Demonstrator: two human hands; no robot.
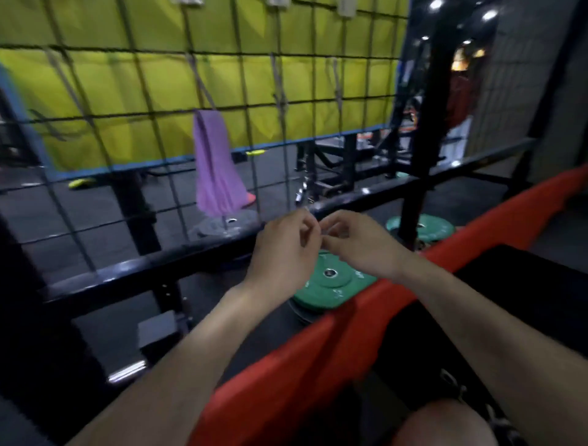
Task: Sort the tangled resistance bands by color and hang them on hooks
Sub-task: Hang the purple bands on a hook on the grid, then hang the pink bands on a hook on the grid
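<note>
Two hands, left [286, 245] and right [359, 245], are held together at frame centre, fingertips pinched on something too small to tell. One purple band [213, 165] hangs on the net [127, 127], centre-left. Two green plates [334, 283] are seen below.

dim overall, motion blur throughout, wide-angle bending at edges; round ceiling lights [435, 4] glare top right, glossy black metal rail [197, 258] shows highlights.
</note>
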